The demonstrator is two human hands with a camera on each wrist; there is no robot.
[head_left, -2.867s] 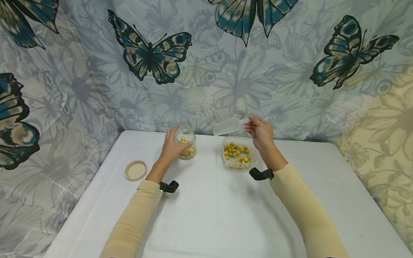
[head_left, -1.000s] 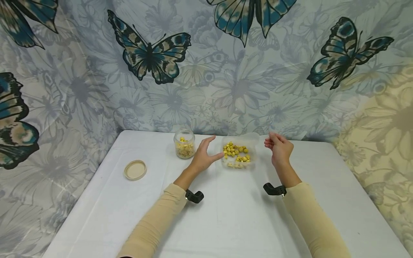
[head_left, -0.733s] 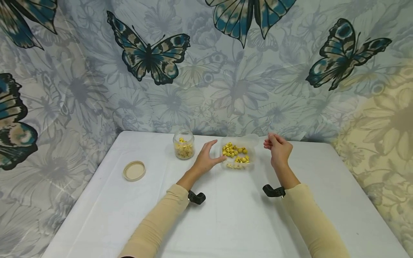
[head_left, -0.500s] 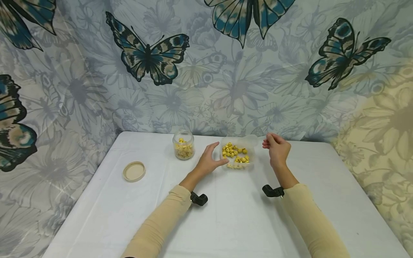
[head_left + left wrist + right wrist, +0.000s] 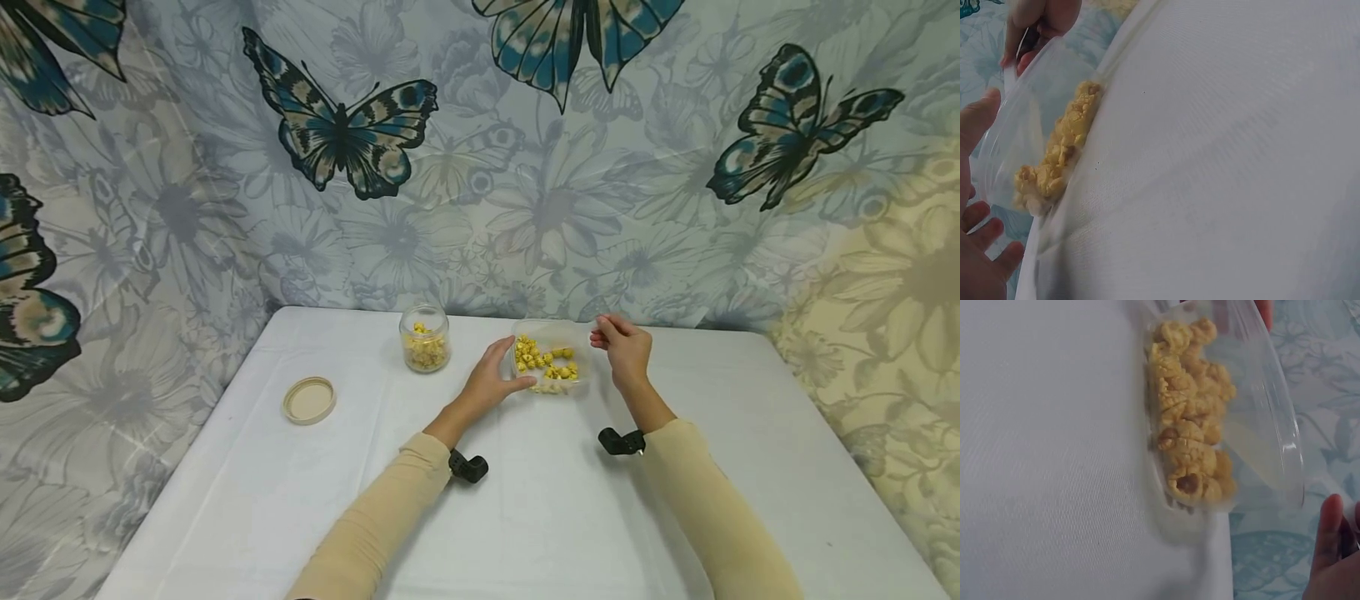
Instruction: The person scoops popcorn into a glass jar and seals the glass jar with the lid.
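- We see the left hand (image 5: pixel 486 379) at the left side of a clear plastic container (image 5: pixel 1282 419); its grip is wide, thumb and fingers spread around the near left corner.
- The right hand (image 5: pixel 626 350) is at the container's far right corner, and its grip is narrow: thumb and fingertips pinch the pale handle of a scoop (image 5: pixel 1010 78).
- We make out a pale shape through the container's wall, but we cannot tell exactly how the scoop's blade lies.
- The container stands upright on the white-covered tabletop (image 5: pixel 525 517), near its far edge, with yellow popcorn (image 5: pixel 528 354) across its floor, thickest on the left in the head view.
- Left of it we see a glass jar (image 5: pixel 424 342), upright and uncovered, partly filled with more popcorn, well apart from the container.
- A round cream lid (image 5: pixel 309 401) lies flat on the tabletop, left of the jar and nearer to us.
- Behind everything we see a floral backdrop printed with a blue butterfly (image 5: pixel 341 137) and others.
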